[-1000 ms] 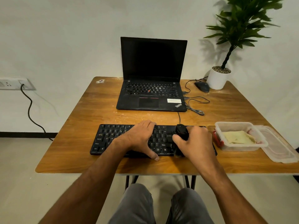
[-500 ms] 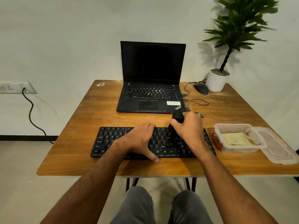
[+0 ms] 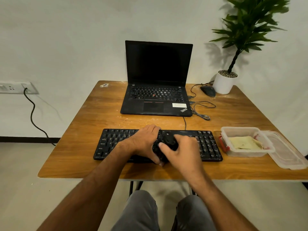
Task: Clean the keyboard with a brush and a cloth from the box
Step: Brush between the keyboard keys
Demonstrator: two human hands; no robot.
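A black keyboard [image 3: 116,142] lies near the front edge of the wooden table [image 3: 100,114]. My left hand [image 3: 145,140] rests flat on its middle keys, thumb at the front edge. My right hand [image 3: 181,150] grips a black brush [image 3: 168,141] and holds it down on the keys just right of my left hand. To the right stands a clear plastic box [image 3: 240,130] with a folded yellowish cloth [image 3: 245,143] inside.
The box's lid [image 3: 286,154] lies beside it at the table's right edge. An open black laptop [image 3: 158,80] sits behind the keyboard, with cables [image 3: 201,110], a mouse [image 3: 208,90] and a potted plant [image 3: 224,82] at the back right.
My right hand has pulled the brush from the keyboard's far edge back toward me and leftward, close to my left hand. The left hand stayed in place.
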